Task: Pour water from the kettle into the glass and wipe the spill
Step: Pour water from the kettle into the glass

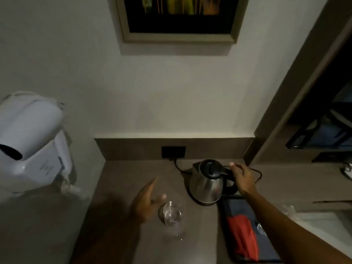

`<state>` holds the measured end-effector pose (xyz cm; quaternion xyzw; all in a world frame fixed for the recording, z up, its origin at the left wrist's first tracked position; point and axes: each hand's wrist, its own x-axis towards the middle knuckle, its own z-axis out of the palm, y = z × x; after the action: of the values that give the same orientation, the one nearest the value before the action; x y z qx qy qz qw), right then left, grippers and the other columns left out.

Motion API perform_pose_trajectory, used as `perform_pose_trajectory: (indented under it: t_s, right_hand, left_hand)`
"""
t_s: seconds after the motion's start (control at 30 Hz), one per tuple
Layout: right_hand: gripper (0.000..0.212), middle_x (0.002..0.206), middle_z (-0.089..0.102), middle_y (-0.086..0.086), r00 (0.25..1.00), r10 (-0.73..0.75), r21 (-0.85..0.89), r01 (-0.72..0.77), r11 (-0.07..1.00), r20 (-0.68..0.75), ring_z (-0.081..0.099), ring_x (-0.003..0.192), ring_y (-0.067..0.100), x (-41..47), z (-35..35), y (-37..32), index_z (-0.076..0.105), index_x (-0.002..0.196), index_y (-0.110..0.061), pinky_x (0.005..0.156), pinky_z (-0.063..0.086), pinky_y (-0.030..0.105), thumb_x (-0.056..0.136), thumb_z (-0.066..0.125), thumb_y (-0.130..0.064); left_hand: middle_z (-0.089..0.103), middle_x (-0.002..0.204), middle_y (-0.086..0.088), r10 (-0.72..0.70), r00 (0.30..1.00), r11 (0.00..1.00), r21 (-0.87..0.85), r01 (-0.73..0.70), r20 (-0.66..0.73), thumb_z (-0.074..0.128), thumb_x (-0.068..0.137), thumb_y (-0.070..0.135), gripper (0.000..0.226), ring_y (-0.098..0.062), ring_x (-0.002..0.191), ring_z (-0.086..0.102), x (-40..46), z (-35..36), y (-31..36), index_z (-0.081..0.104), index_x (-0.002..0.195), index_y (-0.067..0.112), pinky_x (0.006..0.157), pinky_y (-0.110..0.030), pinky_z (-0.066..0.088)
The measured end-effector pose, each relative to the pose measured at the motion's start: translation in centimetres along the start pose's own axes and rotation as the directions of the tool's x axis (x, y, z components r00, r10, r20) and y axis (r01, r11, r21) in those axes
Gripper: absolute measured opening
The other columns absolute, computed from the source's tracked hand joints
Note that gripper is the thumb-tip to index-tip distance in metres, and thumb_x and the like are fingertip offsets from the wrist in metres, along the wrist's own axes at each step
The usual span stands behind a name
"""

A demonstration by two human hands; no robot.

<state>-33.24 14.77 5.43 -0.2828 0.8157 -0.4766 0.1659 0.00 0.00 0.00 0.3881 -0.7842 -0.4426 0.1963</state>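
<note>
1. you are wearing the one camera on your head; it is looking forward and steeply down at the counter [133, 180].
2. it is facing the wall [171, 96], taking in the framed picture [179, 16] up top.
3. it is sitting close, its wide lens bending the edges.

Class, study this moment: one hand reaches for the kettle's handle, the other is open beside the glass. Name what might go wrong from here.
1. The kettle has a black cord plugged into the wall socket; lifting carelessly might snag it.
2. The glass is not gripped; the open left hand beside it might knock it over.
3. The right hand is not yet closed on the handle, so a hasty lift may slip.
</note>
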Motion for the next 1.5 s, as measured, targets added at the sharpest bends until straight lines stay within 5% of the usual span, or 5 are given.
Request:
perform_pose_trajectory:
  t_s: [0.17, 0.4, 0.67, 1.1, 1.5]
  right_hand:
    - [0.026, 0.075, 0.067, 0.004, 0.997, 0.079, 0.076, -0.078, 0.994, -0.009, 0.064, 0.076, 0.027, 0.1, 1.8, 3.2, 0.063, 0.074, -0.022, 0.064, 0.05, 0.017, 0.094, 0.059, -0.037]
    - [0.051, 0.067, 0.062, 0.008, 0.989, 0.146, 0.125, -0.143, 0.982, -0.021, 0.058, 0.067, 0.019, 0.8, 1.7, 3.9, 0.063, 0.061, -0.018, 0.067, 0.046, 0.035, 0.079, 0.057, -0.065]
    - [0.053, 0.044, 0.05, -0.008, 0.986, 0.167, 0.129, -0.166, 0.978, 0.008, 0.045, 0.044, 0.009, 0.0, 1.9, 2.9, 0.057, 0.046, -0.025, 0.043, 0.037, 0.019, 0.083, 0.056, -0.063]
    - [0.038, 0.052, 0.065, 0.001, 0.939, -0.247, -0.039, 0.263, 0.964, 0.24, 0.061, 0.044, 0.01, 0.2, 1.1, -4.6, 0.064, 0.062, -0.013, 0.04, 0.048, 0.019, 0.086, 0.068, -0.042]
    - [0.049, 0.041, 0.051, 0.002, 0.735, -0.431, -0.42, 0.662, 0.621, 0.523, 0.044, 0.034, 0.018, -1.9, 3.3, -9.8, 0.055, 0.051, -0.015, 0.037, 0.038, 0.029, 0.082, 0.062, -0.051]
  left_hand:
    - [0.038, 0.147, 0.018, -0.062, 0.991, 0.998, -0.013, 0.064, 0.114, 0.071, 0.06, 0.078, 0.097, -0.009, 0.136, 0.04, -3.7, 4.1, -5.8, 0.03, 0.14, 0.043, 0.102, -0.004, 0.026]
    - [0.05, 0.144, 0.011, -0.053, 0.985, 0.988, 0.155, 0.027, 0.164, 0.076, 0.047, 0.083, 0.113, -0.015, 0.129, 0.05, -2.5, 5.7, -6.1, 0.029, 0.142, 0.045, 0.103, -0.04, 0.046]
    - [0.062, 0.13, 0.009, -0.09, 0.982, 0.973, 0.226, 0.051, 0.168, 0.073, 0.05, 0.075, 0.097, -0.017, 0.112, 0.061, -1.9, 6.2, -5.7, 0.038, 0.134, 0.042, 0.093, -0.036, 0.052]
    - [0.063, 0.13, 0.007, -0.079, 0.977, 0.961, 0.274, 0.022, 0.2, 0.081, 0.058, 0.067, 0.097, -0.018, 0.107, 0.065, -1.6, 5.6, -5.3, 0.042, 0.14, 0.033, 0.094, -0.04, 0.053]
    - [0.065, 0.126, 0.007, -0.065, 0.974, 0.96, 0.278, 0.002, 0.217, 0.079, 0.057, 0.069, 0.094, -0.015, 0.103, 0.066, -1.6, 5.4, -5.5, 0.042, 0.137, 0.035, 0.091, -0.037, 0.053]
